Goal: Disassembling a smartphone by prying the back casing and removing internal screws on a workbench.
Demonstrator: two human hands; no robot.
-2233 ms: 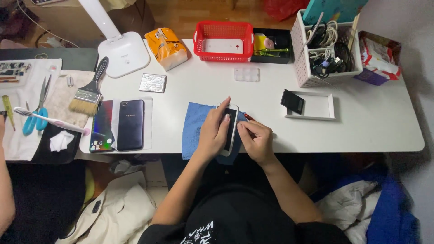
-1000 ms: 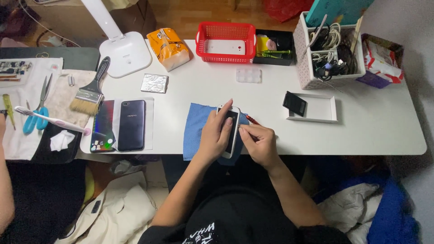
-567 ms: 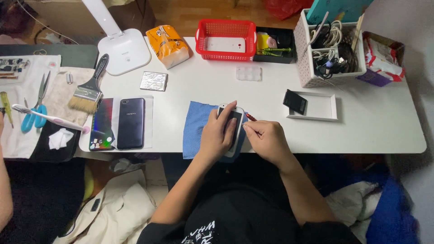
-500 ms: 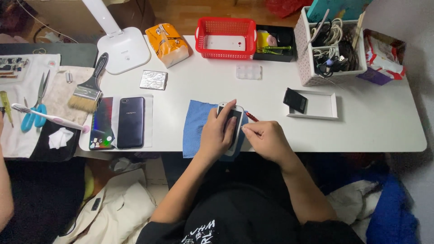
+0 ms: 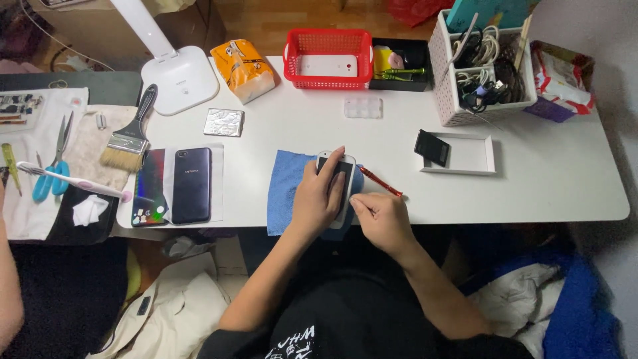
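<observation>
White table (image 5: 545, 179) carried the work: the left hand (image 5: 318, 199) pressed flat on a small white phone (image 5: 337, 174) over a blue cloth (image 5: 284, 189), the right hand (image 5: 380, 219) pinched at its edge, red screwdriver (image 5: 381, 182) just beside.

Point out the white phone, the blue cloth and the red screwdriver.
white phone (image 5: 343, 174), head view, dark screen beside the fingers.
blue cloth (image 5: 284, 189), head view, bare left part.
red screwdriver (image 5: 381, 181), head view, middle of the shaft.
</observation>
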